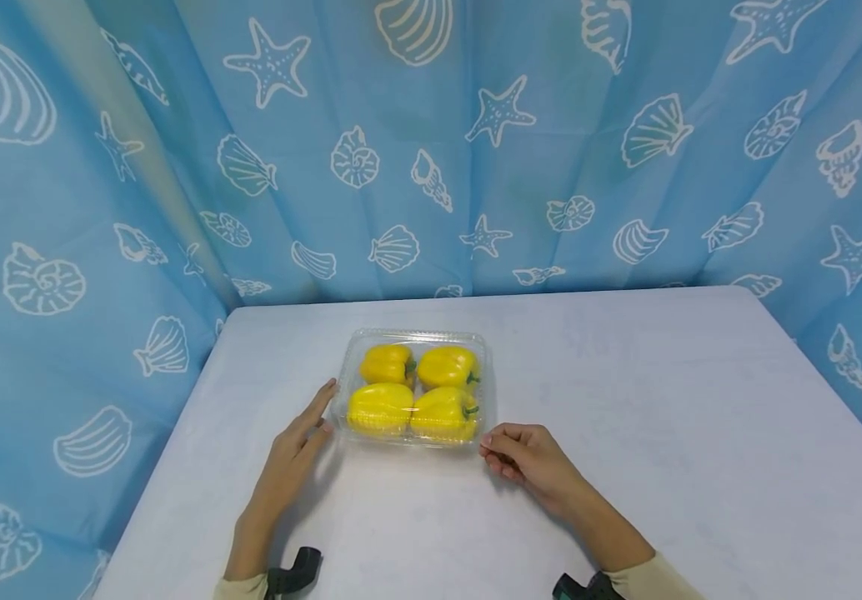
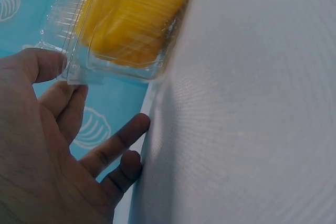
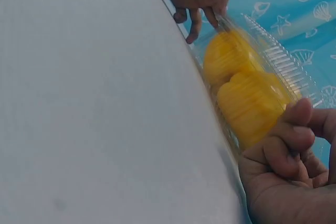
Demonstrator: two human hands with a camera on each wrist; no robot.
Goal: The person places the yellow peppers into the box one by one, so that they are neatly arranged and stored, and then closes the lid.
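Observation:
A clear plastic clamshell container (image 1: 419, 336) stands on the table, its lid down over several yellow bell peppers (image 1: 380, 408) with green stems. At its near left corner, my left hand (image 1: 288, 462) pinches the rim between thumb and forefinger. The left wrist view shows that hand (image 2: 63, 145) with the container's clear edge (image 2: 79, 74) at the thumb, the lower fingers spread. My right hand (image 1: 532, 462) pinches at the near right corner, its other fingers curled. Seen from the right wrist, the hand's (image 3: 286, 171) thumb meets the forefinger beside the ridged lid (image 3: 281, 59).
A white cloth covers the table (image 1: 664, 417). Blue curtains (image 1: 431, 167) with white shell and starfish prints hang behind it and on both sides. Dark wrist devices (image 1: 292, 575) sit at both sleeve cuffs.

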